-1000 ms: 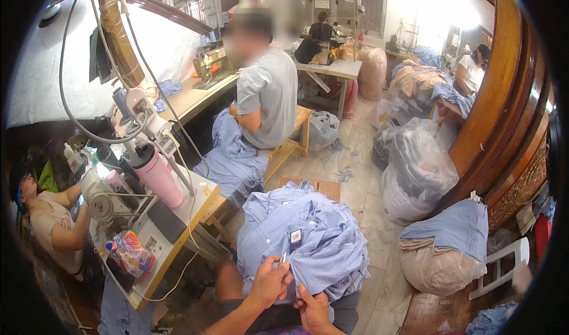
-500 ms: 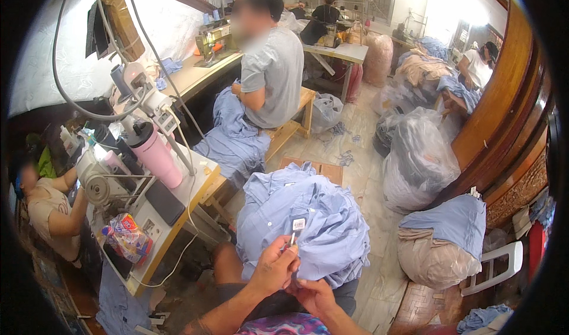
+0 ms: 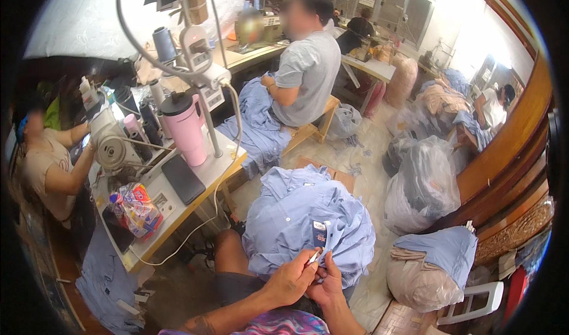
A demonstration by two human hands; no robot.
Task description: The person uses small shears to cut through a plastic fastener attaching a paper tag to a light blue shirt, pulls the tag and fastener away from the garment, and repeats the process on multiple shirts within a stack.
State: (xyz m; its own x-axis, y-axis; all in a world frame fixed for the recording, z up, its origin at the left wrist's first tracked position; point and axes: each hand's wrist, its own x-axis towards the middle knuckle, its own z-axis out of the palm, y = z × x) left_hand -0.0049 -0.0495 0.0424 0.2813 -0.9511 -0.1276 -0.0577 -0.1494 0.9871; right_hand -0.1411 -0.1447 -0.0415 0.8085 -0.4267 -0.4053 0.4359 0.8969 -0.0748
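A heap of light blue shirts (image 3: 278,210) bulges in front of my lap. On its near side lies a navy label with a white tag (image 3: 320,230). My left hand (image 3: 291,280) is closed around a small metal-tipped tool (image 3: 313,257), whose kind I cannot make out. Beside it, my right hand (image 3: 327,280) pinches a narrow strip of blue shirt cloth between thumb and fingers, just below the label. Both hands nearly touch at the heap's near edge, and the fingers partly hide the tool and the cloth.
At left, a sewing table (image 3: 222,170) carries a machine, a pink tumbler (image 3: 184,130), a dark phone (image 3: 183,177) and a colourful plastic packet (image 3: 137,209). Two co-workers sit nearby. Right of me are a bundle of garments (image 3: 427,276), clear plastic bags (image 3: 424,187) and a white stool (image 3: 474,303).
My view has turned left. The metal tool, upright over the label before, is now lower beside the cloth strip. My right hand has come up and pinches the cloth; the label shows more fully.
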